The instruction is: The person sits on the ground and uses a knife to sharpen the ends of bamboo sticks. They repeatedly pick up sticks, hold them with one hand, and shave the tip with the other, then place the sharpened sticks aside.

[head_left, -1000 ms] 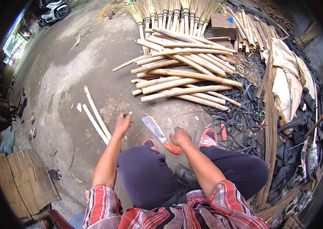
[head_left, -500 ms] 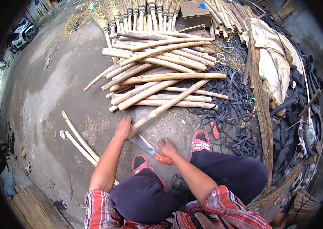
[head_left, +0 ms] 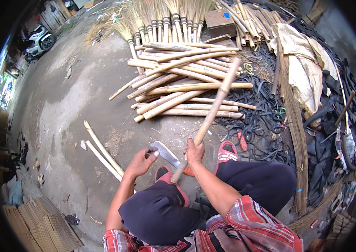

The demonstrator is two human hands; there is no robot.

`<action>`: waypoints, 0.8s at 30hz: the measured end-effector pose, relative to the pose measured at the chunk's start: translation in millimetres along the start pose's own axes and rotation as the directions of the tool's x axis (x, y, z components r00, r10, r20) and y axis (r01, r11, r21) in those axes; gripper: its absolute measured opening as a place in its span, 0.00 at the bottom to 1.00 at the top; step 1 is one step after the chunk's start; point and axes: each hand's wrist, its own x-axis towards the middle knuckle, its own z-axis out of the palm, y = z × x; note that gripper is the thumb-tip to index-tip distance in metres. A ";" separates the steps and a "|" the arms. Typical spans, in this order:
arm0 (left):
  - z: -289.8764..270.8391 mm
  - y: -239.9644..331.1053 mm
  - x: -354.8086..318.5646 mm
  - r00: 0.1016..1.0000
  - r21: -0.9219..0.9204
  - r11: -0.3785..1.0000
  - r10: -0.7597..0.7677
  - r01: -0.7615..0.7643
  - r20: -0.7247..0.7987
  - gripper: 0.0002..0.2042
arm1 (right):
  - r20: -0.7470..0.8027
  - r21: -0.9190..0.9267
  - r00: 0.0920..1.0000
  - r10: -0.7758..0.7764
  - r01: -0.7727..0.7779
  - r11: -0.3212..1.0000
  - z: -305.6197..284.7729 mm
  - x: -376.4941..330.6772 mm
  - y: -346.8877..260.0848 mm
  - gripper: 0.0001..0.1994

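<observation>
Right grip (head_left: 194,152) around pole (head_left: 215,107), axis forward-right.

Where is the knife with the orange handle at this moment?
In the head view, the knife is below the centre, between the left hand and the right hand, its handle partly hidden by the bamboo pole that the right hand holds.

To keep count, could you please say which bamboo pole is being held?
The pole in the right hand, slanting in front of the knife; no other pole is gripped.
</observation>
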 end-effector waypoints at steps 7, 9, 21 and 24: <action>-122.3 104.7 -22.2 0.674 -0.559 0.449 0.147 -0.697 -0.724 0.32 | 0.614 -0.472 0.633 -0.471 0.773 0.424 2.1 -44.3 -20.2 0.12; -144.0 118.1 -41.7 0.577 -0.524 0.363 0.047 -0.770 -0.815 0.24 | 0.743 -0.483 0.597 -0.303 0.791 0.375 0.8 -50.8 -18.9 0.21; -150.1 98.6 -120.3 0.288 -0.259 0.371 0.025 -0.892 -0.957 0.11 | 0.630 -0.716 0.719 0.294 0.684 -0.141 -77.8 -31.7 81.6 0.33; -149.6 89.8 -131.6 0.237 -0.240 0.408 -0.059 -0.881 -0.970 0.14 | 0.633 -0.696 0.727 0.265 0.685 -0.216 -76.4 -24.8 89.2 0.26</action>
